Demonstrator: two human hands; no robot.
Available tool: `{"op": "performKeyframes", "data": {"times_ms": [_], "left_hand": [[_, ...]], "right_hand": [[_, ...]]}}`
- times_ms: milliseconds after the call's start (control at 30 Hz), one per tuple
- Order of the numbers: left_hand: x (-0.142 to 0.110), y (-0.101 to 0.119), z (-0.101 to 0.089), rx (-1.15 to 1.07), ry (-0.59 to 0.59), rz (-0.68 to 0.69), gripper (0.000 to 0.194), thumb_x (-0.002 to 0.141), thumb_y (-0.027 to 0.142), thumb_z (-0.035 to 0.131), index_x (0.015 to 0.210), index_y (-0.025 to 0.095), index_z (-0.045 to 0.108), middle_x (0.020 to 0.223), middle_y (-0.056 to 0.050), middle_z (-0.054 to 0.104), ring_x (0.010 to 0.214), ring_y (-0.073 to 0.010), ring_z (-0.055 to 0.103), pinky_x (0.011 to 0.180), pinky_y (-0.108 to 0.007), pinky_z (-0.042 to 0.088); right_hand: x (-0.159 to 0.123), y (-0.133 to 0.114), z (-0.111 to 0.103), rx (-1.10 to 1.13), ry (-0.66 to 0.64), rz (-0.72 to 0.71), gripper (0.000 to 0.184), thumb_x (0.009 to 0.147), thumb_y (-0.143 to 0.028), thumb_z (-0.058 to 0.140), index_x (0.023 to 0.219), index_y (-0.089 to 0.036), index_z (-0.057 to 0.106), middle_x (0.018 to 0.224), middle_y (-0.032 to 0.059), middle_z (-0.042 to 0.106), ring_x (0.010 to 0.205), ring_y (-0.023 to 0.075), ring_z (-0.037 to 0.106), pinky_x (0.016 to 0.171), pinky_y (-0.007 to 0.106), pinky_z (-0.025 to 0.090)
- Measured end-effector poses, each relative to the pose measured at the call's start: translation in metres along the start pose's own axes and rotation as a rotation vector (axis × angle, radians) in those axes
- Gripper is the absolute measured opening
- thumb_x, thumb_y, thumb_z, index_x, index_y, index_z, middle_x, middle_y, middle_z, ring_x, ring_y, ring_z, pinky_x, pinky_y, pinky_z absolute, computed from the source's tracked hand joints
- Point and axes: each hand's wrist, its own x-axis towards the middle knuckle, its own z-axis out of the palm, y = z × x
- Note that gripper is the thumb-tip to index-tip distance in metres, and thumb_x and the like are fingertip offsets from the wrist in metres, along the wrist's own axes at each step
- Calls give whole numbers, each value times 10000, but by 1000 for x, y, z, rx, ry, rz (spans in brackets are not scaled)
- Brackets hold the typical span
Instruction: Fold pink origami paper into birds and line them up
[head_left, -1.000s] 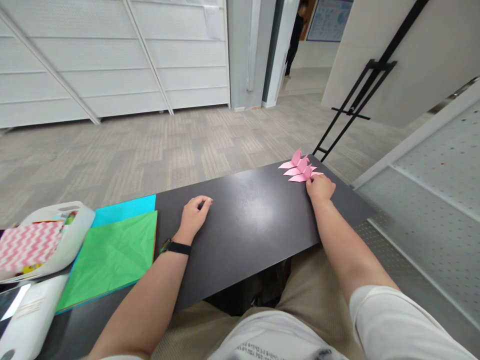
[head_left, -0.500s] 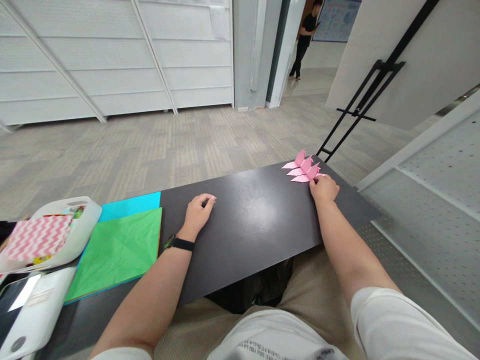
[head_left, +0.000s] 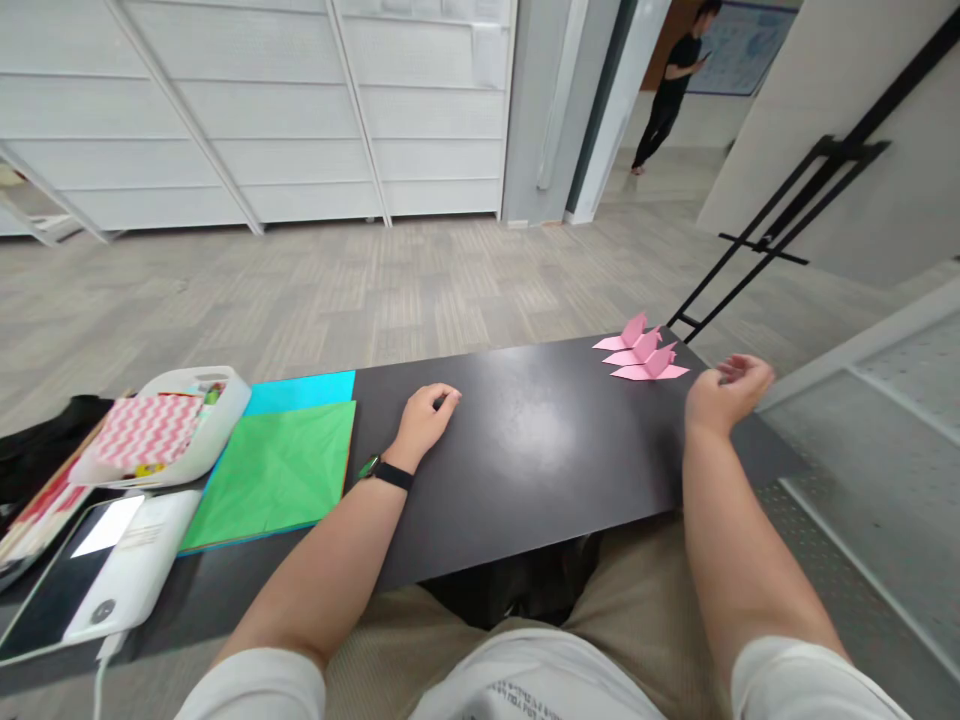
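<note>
Three folded pink paper pieces lie in a row at the far right end of the black table. My right hand hovers just right of them, off the paper, fingers loosely curled and holding nothing. My left hand rests on the middle of the table with fingers curled under, a black watch on its wrist. A green paper sheet lies left of that hand, over a blue sheet.
A white tray with pink zigzag paper sits at the table's left. A white device lies on a dark tablet near the front left. A black easel stands beyond the table's right end. A person stands in the far doorway.
My right hand has let go of the pink pieces and drawn back to the right. The view has swung left. My left hand has stayed put.
</note>
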Motion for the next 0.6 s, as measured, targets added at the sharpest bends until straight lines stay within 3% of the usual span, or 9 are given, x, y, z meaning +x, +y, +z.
{"op": "performKeyframes", "data": {"times_ms": [33,100,200,400,500,600], "left_hand": [[0,0,0,-6,2,2,248,1027,410,586,924,256,751,1009,-34,813,1037,-254,736,1008,-419,541],[0,0,1,-14,7,5,234,1028,394,591,935,254,754,1018,-35,814,1040,-250,736,1012,-417,542],[0,1,1,-8,6,4,227,1031,381,596,936,253,758,1020,-35,818,1040,-247,735,1014,-417,545],[-1,5,1,4,12,32,214,1042,343,602,948,248,769,1037,-37,821,1033,-239,731,1017,-422,543],[0,8,0,12,3,37,208,1041,322,606,926,247,761,1033,-35,821,1026,-236,729,1015,-418,545],[-1,10,-1,20,12,47,203,1047,316,601,932,247,753,1027,-35,818,1015,-234,729,1010,-416,548]], "right_hand": [[1,-11,-2,67,80,38,496,816,-68,408,1303,-148,458,1276,236,554,1073,292,689,997,467,547],[-2,-41,-3,187,82,15,471,837,-94,426,1291,-209,475,1238,187,594,1076,276,709,962,449,576],[-17,-101,-2,358,4,-83,440,913,-176,414,1340,-272,460,1235,130,621,1101,267,726,962,478,600],[-72,-209,3,665,-286,-294,431,974,-280,461,1401,-258,516,1217,128,660,1095,264,717,956,484,609],[-111,-236,19,701,-489,-297,367,973,-301,494,1323,-270,599,1197,113,694,1088,254,713,955,448,608],[-148,-242,46,761,-689,-249,324,920,-308,540,1216,-259,662,1140,106,726,983,245,710,865,413,616]]}}
